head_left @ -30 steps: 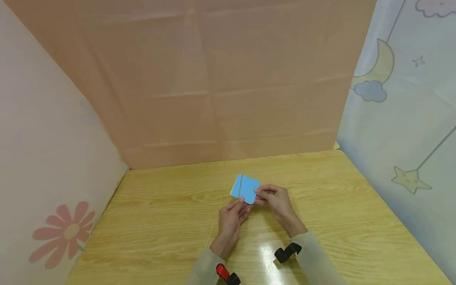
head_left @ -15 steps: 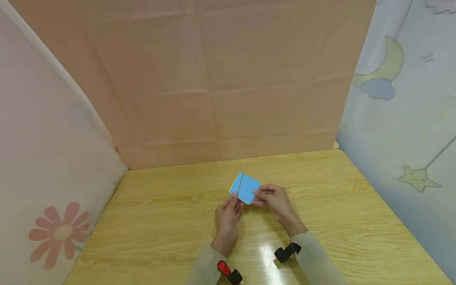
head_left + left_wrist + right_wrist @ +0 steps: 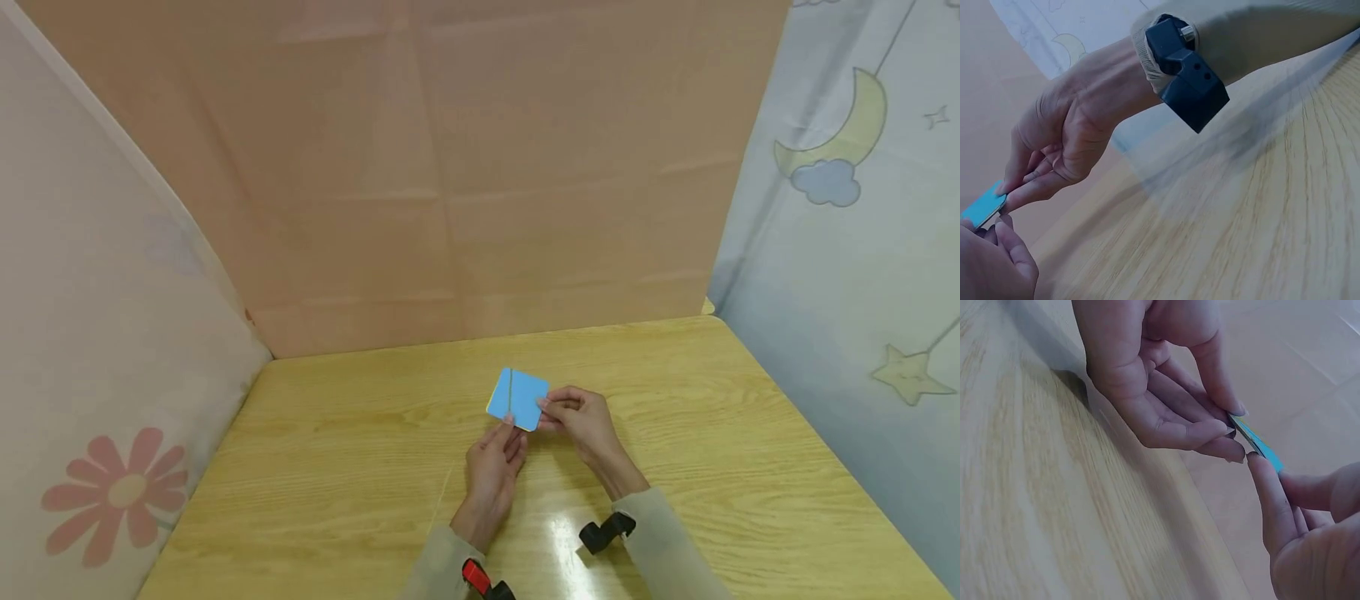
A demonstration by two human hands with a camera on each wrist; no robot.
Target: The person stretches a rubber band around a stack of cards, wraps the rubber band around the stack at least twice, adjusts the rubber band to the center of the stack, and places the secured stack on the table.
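Note:
A small blue square card [image 3: 528,398] with rounded corners and a yellowish edge is held up above the table between both hands. A thin dark band [image 3: 511,392] runs across its face. My left hand [image 3: 491,479] pinches the card's lower edge, thumb at the band's lower end. My right hand [image 3: 588,425] pinches the right edge between thumb and fingers. In the left wrist view, the card [image 3: 985,203] appears from the side between the fingertips. The right wrist view catches the card [image 3: 1266,453] almost edge-on, so its back stays hidden.
The wood-grain table [image 3: 337,467] spreads beneath both hands. A thin yellowish line [image 3: 442,492] shows beside the left wrist. A brown sheet [image 3: 450,208] stands behind the table. Printed cloths hang at the left [image 3: 112,333] and right [image 3: 825,292].
The left hand moved slightly left, then back right and a little lower; the band's lower end shifted likewise and now lies more upright. The right hand holds almost still.

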